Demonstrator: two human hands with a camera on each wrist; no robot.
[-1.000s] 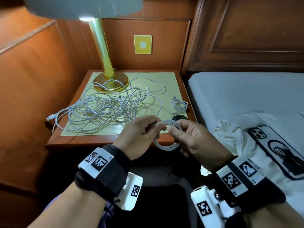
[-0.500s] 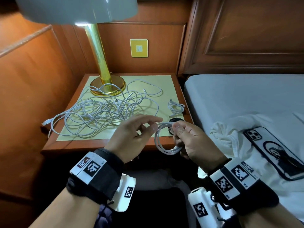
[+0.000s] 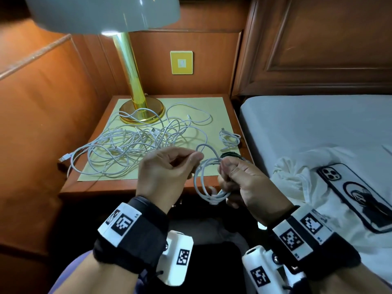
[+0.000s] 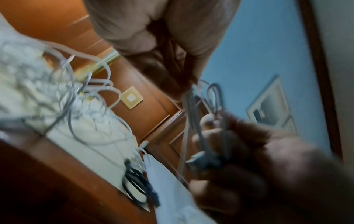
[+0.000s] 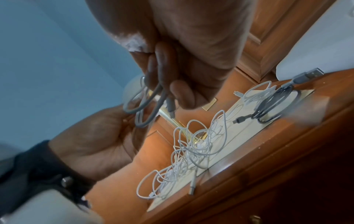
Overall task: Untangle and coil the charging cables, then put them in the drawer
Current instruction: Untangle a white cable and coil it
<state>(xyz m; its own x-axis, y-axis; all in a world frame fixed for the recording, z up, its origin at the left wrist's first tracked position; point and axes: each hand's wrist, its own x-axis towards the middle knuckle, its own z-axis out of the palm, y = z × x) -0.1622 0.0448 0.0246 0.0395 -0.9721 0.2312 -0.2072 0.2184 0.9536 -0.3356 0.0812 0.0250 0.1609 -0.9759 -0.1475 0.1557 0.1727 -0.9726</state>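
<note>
The right hand [image 3: 246, 183] has its fingers [image 3: 228, 166] curled tight round a white cable coil [image 3: 206, 183], clamping the bundled loops at their right side, in the air just in front of the surface [image 3: 235, 115]; the left hand [image 3: 167, 175] pinches a strand of the same cable between thumb and forefinger at the top of the coil, its other fingers folded in; a small free loop rises between the two hands. On the surface lie three more lots of cable: one big white tangle [image 3: 135, 149] spread across the yellow mat [image 3: 216, 107] and round the foot of one brass lamp [image 3: 135, 85], how many cables it holds I cannot tell; one small white bundle [image 3: 230, 140] at the right edge; one dark coil [image 5: 275, 103] beside it. One phone [image 3: 358, 194] lies face down on the bed [image 3: 318, 124].
</note>
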